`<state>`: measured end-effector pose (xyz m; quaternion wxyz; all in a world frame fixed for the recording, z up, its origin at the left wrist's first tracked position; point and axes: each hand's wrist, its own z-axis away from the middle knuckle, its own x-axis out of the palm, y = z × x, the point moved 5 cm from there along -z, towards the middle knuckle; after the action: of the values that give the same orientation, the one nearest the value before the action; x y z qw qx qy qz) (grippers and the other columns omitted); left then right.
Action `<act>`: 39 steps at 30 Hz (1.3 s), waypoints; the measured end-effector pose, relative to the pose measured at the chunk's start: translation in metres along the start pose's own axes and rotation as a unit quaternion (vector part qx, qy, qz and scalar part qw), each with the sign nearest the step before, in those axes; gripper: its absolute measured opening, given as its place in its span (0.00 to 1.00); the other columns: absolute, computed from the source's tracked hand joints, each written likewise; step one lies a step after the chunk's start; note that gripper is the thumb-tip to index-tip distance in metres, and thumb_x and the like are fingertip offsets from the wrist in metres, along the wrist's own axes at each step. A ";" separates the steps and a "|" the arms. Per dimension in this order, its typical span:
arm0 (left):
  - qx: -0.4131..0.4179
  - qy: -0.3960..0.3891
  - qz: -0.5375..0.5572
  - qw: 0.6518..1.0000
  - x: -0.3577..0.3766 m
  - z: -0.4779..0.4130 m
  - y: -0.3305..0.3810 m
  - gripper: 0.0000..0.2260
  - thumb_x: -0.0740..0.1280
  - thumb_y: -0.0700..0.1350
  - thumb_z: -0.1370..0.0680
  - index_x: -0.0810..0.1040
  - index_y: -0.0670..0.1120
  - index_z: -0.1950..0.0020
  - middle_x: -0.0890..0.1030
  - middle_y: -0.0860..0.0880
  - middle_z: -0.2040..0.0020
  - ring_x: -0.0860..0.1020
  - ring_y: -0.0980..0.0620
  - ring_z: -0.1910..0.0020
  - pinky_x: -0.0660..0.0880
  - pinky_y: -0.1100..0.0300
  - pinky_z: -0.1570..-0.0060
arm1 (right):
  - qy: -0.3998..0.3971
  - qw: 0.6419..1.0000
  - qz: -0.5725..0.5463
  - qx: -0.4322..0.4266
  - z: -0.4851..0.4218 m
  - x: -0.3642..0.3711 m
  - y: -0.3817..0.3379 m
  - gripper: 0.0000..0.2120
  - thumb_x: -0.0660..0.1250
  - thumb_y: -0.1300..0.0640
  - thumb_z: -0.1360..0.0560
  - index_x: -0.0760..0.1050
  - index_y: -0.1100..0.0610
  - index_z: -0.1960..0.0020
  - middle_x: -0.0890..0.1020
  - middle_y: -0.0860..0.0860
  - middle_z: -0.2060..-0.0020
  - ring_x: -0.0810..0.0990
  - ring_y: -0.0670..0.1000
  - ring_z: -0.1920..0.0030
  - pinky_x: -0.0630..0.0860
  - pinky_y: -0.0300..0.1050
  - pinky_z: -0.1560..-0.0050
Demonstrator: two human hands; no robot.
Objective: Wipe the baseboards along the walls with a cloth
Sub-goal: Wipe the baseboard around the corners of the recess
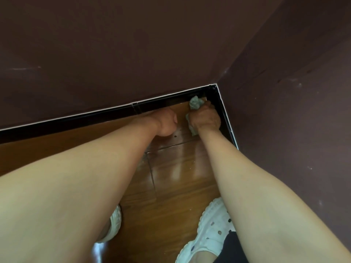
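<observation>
A black baseboard (81,118) with a thin white top line runs along the back wall and turns at a corner into a second stretch (224,114) along the right wall. My right hand (206,118) grips a pale grey-green cloth (195,103) bunched against the baseboard in that corner. Part of the cloth hangs out below the hand. My left hand (167,122) is down by the floor just left of it, curled into a fist with nothing seen in it; its fingers are hidden.
Dark brown walls (133,50) meet at the corner. A glossy wooden floor (176,175) lies below. My feet in white perforated clogs (212,230) stand close behind my arms, the left shoe (115,223) half hidden by my forearm.
</observation>
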<state>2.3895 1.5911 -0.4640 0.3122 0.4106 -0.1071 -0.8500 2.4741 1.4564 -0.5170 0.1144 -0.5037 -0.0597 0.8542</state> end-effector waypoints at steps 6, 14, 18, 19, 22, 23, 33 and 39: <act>0.001 -0.007 -0.011 1.000 -0.003 -0.001 -0.005 0.12 0.62 0.42 0.19 0.82 0.46 0.39 0.81 0.46 0.37 0.78 0.47 0.38 0.74 0.60 0.39 | -0.056 0.998 0.013 -0.003 -0.003 0.003 -0.011 0.34 0.65 0.47 0.25 0.57 0.55 0.23 0.71 0.60 0.29 0.70 0.62 0.30 0.73 0.54 0.35; -0.002 -0.003 -0.013 1.000 -0.002 0.000 -0.009 0.12 0.62 0.42 0.19 0.83 0.46 0.41 0.82 0.46 0.39 0.79 0.46 0.39 0.75 0.60 0.39 | 0.033 0.997 -0.063 0.036 0.007 -0.006 0.003 0.24 0.65 0.50 0.24 0.69 0.59 0.31 0.77 0.58 0.35 0.77 0.60 0.35 0.74 0.49 0.40; 0.001 -0.012 -0.011 1.000 0.003 0.001 -0.010 0.12 0.61 0.42 0.19 0.82 0.46 0.40 0.82 0.47 0.39 0.79 0.47 0.39 0.72 0.63 0.41 | -0.049 0.996 -0.076 -0.006 -0.006 0.001 -0.007 0.30 0.64 0.53 0.26 0.61 0.55 0.26 0.76 0.56 0.33 0.76 0.59 0.34 0.73 0.49 0.36; 0.000 -0.012 -0.013 1.000 0.002 0.002 -0.011 0.12 0.62 0.42 0.19 0.82 0.46 0.41 0.82 0.47 0.39 0.79 0.47 0.40 0.74 0.62 0.40 | -0.071 0.995 -0.070 -0.009 -0.007 0.004 -0.008 0.33 0.64 0.53 0.27 0.58 0.55 0.24 0.76 0.56 0.33 0.76 0.59 0.34 0.74 0.50 0.35; -0.007 -0.009 -0.016 1.000 -0.003 0.002 -0.017 0.12 0.62 0.42 0.19 0.83 0.46 0.42 0.82 0.47 0.40 0.79 0.46 0.40 0.76 0.58 0.38 | -0.106 0.993 -0.012 -0.039 -0.005 0.012 -0.008 0.38 0.62 0.49 0.26 0.50 0.51 0.20 0.65 0.52 0.23 0.73 0.59 0.30 0.73 0.53 0.32; -0.008 -0.004 -0.018 1.000 -0.005 0.002 -0.018 0.12 0.61 0.42 0.19 0.83 0.46 0.41 0.82 0.46 0.39 0.79 0.46 0.39 0.75 0.59 0.38 | -0.101 0.992 0.031 -0.068 -0.004 0.015 -0.007 0.37 0.60 0.47 0.24 0.49 0.50 0.20 0.57 0.50 0.21 0.69 0.59 0.27 0.70 0.53 0.30; 0.003 -0.005 -0.046 0.999 -0.005 0.007 -0.015 0.12 0.62 0.41 0.21 0.83 0.45 0.41 0.83 0.46 0.40 0.80 0.45 0.41 0.77 0.56 0.39 | -0.097 0.970 0.053 -0.218 0.013 0.037 -0.030 0.30 0.64 0.45 0.26 0.63 0.43 0.24 0.64 0.45 0.23 0.71 0.55 0.28 0.69 0.48 0.29; -0.005 -0.005 -0.025 1.000 -0.008 0.010 -0.022 0.14 0.62 0.40 0.20 0.82 0.46 0.39 0.82 0.46 0.37 0.78 0.46 0.37 0.75 0.58 0.37 | -0.081 0.988 0.037 -0.127 -0.005 0.025 -0.002 0.33 0.62 0.47 0.23 0.55 0.46 0.20 0.54 0.45 0.20 0.68 0.58 0.27 0.67 0.49 0.28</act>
<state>2.3757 1.6123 -0.4623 0.2924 0.4073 -0.0940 -0.8601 2.4672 1.4649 -0.5400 0.0127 -0.4455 -0.1586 0.8811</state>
